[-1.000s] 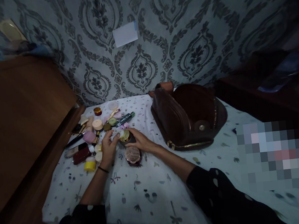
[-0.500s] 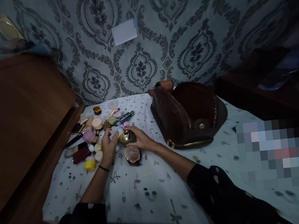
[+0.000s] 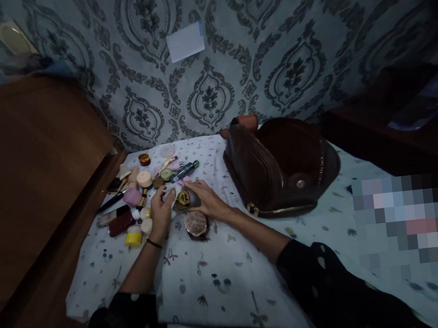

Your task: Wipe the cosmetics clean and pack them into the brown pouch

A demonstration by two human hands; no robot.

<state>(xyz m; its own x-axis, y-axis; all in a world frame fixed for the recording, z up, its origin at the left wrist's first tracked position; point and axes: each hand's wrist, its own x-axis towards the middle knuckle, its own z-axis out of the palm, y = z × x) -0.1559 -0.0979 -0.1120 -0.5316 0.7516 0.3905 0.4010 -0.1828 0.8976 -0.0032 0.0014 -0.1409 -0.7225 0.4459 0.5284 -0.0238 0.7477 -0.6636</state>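
Gold-topped, one jar (image 3: 184, 199) is clamped in right fingers (image 3: 199, 188); left fingers (image 3: 170, 197) pinch one white cloth (image 3: 172, 188).

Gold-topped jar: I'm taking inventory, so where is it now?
In the head view, left of centre, the gold-topped jar is between the left hand and right hand, just beyond the round case.

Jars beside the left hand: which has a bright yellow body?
The squat jar frontmost in the group, left of the left hand; no other shows so vivid a yellow.

Dim view, no readable text, it seems
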